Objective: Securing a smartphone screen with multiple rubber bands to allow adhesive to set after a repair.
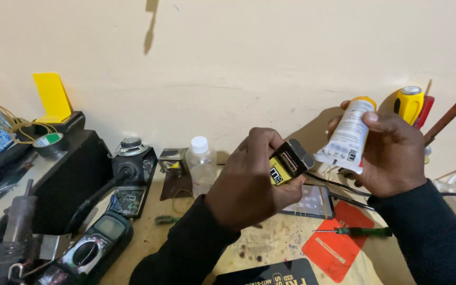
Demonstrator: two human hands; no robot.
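Holding both things up over the bench (270, 240), at centre and centre-right of the frame, the hands are apart and each is closed on its own item. The right hand (389, 158) is wrapped round a white squeeze tube (347, 138) with an orange cap, cap uppermost and the crimped flat end pointing down toward the other hand. The left hand (249, 177) grips a small black and yellow box (288, 162), tilted, one end flap facing the tube.

To handle this well, I judge the box wants a steady grip by its sides so the thin card is not crushed, and the tube a light hold round the middle (a hard squeeze could force paste against the cap). Keeping both above the bare bench rather than over the circuit boards looks sensible.

Containers, largest first: a clear plastic bottle (202, 166) with a white cap stands at centre against the wall, and its contents cannot be made out. The tube's fill cannot be seen. Whether the box holds anything is hidden by the fingers.

Lower left lies a multimeter (92, 248); a green-handled screwdriver (357, 231) rests right of centre on a red card (339, 248).
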